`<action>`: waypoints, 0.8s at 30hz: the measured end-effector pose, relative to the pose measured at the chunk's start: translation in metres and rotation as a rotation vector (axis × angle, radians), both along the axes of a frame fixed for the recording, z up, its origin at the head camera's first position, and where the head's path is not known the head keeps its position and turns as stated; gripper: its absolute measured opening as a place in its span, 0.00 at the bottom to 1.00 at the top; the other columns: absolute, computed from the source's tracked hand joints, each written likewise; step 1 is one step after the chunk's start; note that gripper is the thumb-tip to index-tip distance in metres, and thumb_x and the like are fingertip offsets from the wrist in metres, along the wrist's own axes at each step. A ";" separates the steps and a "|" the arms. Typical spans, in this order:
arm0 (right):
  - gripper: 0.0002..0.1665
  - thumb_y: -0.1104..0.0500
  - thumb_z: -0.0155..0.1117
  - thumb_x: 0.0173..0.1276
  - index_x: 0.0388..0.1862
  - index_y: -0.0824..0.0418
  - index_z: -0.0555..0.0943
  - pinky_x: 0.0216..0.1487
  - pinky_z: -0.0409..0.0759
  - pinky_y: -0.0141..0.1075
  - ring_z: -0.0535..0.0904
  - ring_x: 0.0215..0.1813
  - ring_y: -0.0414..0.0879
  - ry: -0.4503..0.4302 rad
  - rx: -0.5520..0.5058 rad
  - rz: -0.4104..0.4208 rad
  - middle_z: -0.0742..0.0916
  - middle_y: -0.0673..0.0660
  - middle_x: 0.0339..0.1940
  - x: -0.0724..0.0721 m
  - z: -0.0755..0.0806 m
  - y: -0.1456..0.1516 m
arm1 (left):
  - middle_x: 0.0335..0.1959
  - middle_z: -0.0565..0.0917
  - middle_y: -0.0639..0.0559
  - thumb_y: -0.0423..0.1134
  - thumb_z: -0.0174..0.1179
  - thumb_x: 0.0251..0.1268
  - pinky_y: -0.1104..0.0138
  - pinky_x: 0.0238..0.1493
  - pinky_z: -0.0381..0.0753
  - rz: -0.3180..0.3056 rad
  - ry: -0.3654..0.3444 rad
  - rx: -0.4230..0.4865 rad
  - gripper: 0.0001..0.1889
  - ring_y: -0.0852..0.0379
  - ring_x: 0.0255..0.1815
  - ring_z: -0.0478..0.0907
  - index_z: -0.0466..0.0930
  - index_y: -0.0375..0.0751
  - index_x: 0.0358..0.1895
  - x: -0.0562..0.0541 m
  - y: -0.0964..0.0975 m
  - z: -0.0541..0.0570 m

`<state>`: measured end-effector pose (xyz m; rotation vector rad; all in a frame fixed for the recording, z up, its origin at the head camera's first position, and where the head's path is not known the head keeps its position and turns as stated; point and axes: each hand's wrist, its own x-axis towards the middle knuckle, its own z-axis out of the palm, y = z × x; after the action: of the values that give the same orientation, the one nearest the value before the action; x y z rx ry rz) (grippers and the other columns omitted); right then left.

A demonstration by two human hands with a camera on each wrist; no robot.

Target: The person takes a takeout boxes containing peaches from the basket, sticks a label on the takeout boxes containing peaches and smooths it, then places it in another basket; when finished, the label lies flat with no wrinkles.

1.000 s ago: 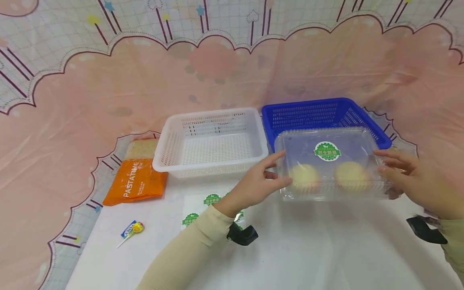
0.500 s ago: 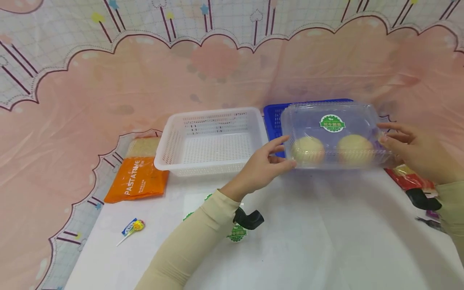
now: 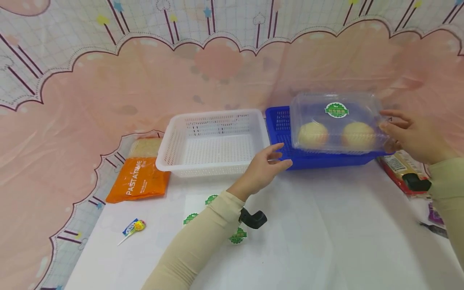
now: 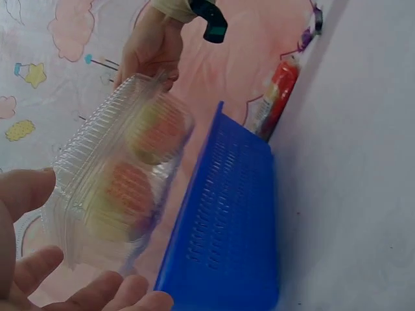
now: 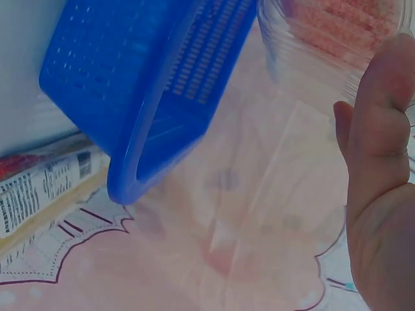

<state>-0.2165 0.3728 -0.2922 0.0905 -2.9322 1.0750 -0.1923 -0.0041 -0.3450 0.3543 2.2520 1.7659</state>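
A clear plastic clamshell box [image 3: 337, 125] with a green-and-white sticker on its lid hangs over the blue basket [image 3: 326, 161]. Two round yellow-and-pink fruits [image 3: 359, 135] show through its wall. My right hand [image 3: 417, 133] holds the box by its right end, thumb at the near side. My left hand [image 3: 264, 167] is off the box, its fingers relaxed and spread near the basket's left front corner. In the left wrist view the box [image 4: 123, 168] is tilted above the rim of the basket [image 4: 227, 214], and the left thumb [image 4: 29, 188] lies close to its end.
A white basket [image 3: 214, 167] stands left of the blue one. Further left lie an orange PASTATIME packet [image 3: 141, 181] and a lollipop [image 3: 134, 227]. A sheet of green stickers [image 3: 237, 235] lies beneath the left forearm. A red-and-yellow packet [image 3: 402, 169] sits at the right.
The box has moved away from me and slightly right, over the blue basket. My left hand has let go of its left end; the right hand still grips it.
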 end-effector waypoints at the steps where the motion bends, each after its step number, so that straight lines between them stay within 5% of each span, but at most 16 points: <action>1: 0.42 0.39 0.46 0.79 0.81 0.61 0.53 0.47 0.80 0.56 0.86 0.31 0.54 -0.010 0.006 0.001 0.76 0.80 0.60 -0.002 -0.001 0.000 | 0.66 0.75 0.47 0.47 0.68 0.66 0.58 0.59 0.78 0.002 -0.015 -0.011 0.35 0.51 0.66 0.72 0.66 0.54 0.75 0.000 0.000 -0.003; 3: 0.43 0.38 0.44 0.79 0.81 0.61 0.52 0.49 0.74 0.69 0.86 0.32 0.55 -0.018 -0.002 -0.003 0.76 0.81 0.60 -0.007 -0.003 0.001 | 0.67 0.74 0.45 0.48 0.68 0.66 0.55 0.60 0.77 -0.003 -0.041 -0.023 0.37 0.50 0.68 0.70 0.64 0.54 0.77 0.000 0.001 -0.009; 14: 0.42 0.43 0.47 0.80 0.81 0.65 0.51 0.37 0.87 0.49 0.86 0.33 0.52 -0.028 -0.097 0.048 0.72 0.78 0.62 -0.033 -0.018 0.004 | 0.73 0.68 0.44 0.52 0.66 0.66 0.51 0.66 0.71 0.033 -0.120 -0.032 0.39 0.48 0.73 0.65 0.60 0.57 0.78 -0.003 0.011 -0.033; 18: 0.40 0.47 0.50 0.80 0.79 0.68 0.53 0.32 0.86 0.42 0.84 0.29 0.47 -0.024 -0.153 0.064 0.83 0.53 0.46 -0.041 -0.025 0.007 | 0.74 0.68 0.45 0.53 0.66 0.66 0.52 0.67 0.70 0.057 -0.127 -0.017 0.38 0.49 0.73 0.64 0.60 0.59 0.78 -0.007 0.016 -0.042; 21: 0.37 0.50 0.52 0.80 0.78 0.65 0.55 0.30 0.85 0.39 0.83 0.28 0.44 -0.044 -0.208 0.067 0.80 0.33 0.36 -0.046 -0.031 0.011 | 0.74 0.68 0.47 0.54 0.66 0.66 0.53 0.67 0.71 0.083 -0.124 -0.022 0.37 0.51 0.73 0.64 0.62 0.61 0.77 -0.010 0.020 -0.048; 24: 0.28 0.52 0.54 0.79 0.74 0.53 0.61 0.30 0.84 0.37 0.82 0.29 0.40 -0.060 -0.271 0.062 0.80 0.29 0.34 -0.050 -0.037 0.012 | 0.74 0.67 0.48 0.54 0.66 0.66 0.54 0.66 0.71 0.106 -0.117 -0.021 0.37 0.52 0.73 0.64 0.63 0.61 0.77 -0.012 0.025 -0.050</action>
<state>-0.2668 0.3848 -0.3291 0.1481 -2.8176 1.4974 -0.2046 0.0204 -0.3954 0.1258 2.2432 1.7631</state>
